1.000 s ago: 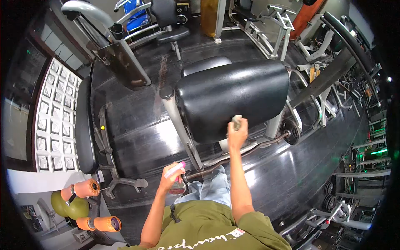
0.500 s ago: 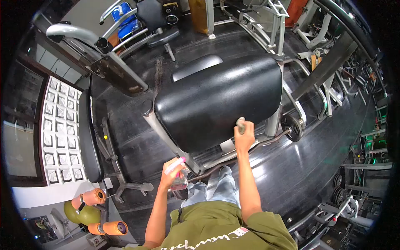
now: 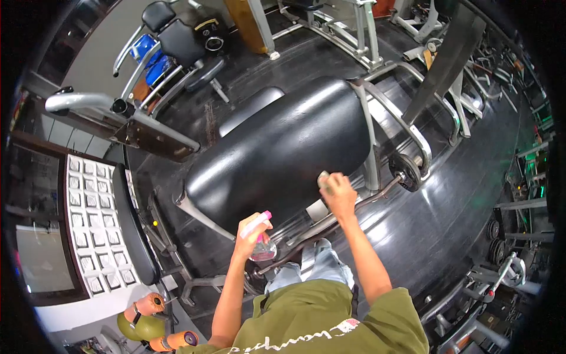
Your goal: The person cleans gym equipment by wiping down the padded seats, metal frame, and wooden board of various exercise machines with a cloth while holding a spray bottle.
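My left hand (image 3: 250, 235) is closed round a spray bottle (image 3: 263, 250) with a white and pink trigger head and a clear body holding some pinkish liquid. It is held near the front edge of a large black padded bench (image 3: 277, 147). In my right hand (image 3: 341, 196) is a small, pale greenish cloth (image 3: 323, 182), bunched between the fingers and lying at the pad's near right part. Whether the cloth presses on the pad is hard to tell. The pad's surface is glossy with light reflections.
A curved bar with a black weight plate (image 3: 405, 171) runs along the bench's near side. To the left stand another black bench (image 3: 134, 224) and a roller-padded machine (image 3: 171, 340). A seat machine (image 3: 181, 42) is at the back left, and racks line the right.
The view has turned, so the bench appears further left. My left hand with the spray bottle has come up closer to the pad's edge. My right hand with the cloth has shifted slightly left.
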Available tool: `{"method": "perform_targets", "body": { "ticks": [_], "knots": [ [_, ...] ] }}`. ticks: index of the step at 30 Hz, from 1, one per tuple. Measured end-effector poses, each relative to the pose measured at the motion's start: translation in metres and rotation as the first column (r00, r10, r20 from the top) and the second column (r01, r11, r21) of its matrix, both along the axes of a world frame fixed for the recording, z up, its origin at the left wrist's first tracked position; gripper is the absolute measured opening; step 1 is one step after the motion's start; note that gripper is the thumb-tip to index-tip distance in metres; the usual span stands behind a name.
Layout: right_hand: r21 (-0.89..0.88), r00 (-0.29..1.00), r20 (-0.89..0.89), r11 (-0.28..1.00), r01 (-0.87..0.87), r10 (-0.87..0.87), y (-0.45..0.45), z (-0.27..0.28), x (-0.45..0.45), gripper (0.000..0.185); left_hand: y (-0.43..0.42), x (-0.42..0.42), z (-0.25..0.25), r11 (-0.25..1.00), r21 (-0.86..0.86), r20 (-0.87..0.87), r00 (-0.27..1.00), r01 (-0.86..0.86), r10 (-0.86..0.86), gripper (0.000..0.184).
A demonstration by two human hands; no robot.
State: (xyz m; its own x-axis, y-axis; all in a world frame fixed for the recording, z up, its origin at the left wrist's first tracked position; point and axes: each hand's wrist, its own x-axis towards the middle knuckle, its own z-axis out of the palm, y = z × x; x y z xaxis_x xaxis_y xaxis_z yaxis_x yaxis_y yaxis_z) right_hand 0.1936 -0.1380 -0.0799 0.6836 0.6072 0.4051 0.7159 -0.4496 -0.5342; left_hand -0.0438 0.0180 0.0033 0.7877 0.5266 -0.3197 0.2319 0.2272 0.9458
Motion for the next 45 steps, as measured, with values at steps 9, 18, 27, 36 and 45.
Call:
{"method": "perform_targets", "body": {
  "ticks": [9, 18, 27, 36, 45],
  "knots": [
    [0.078, 0.980, -0.050, 0.979, -0.188, 0.192, 0.006, -0.013, -0.033, 0.036, 0.014, 0.088, 0.008, 0.992, 0.033, 0.046, 0.991, 0.122, -0.123, 0.019],
    [0.123, 0.961, -0.164, 0.962, 0.243, -0.222, -0.021, -0.006, 0.070, 0.035, 0.010, 0.177, 0.026, 0.919, 0.089, -0.048, 0.924, 0.383, -0.380, 0.025],
    [0.083, 0.996, -0.093, 0.996, 0.011, -0.003, -0.029, -0.013, 0.047, 0.036, -0.005, 0.205, 0.023, 0.941, 0.262, -0.193, 0.967, 0.214, -0.167, 0.024],
    [0.305, 0.911, -0.265, 0.869, 0.389, -0.315, -0.010, -0.011, 0.084, 0.030, -0.003, 0.198, 0.011, 0.937, 0.284, -0.185, 0.971, 0.203, -0.154, 0.021],
    [0.186, 0.965, -0.161, 0.953, 0.238, -0.210, -0.018, -0.012, 0.068, 0.029, -0.004, 0.196, 0.013, 0.906, 0.360, -0.194, 0.968, 0.222, -0.160, 0.023]
  ]
}}
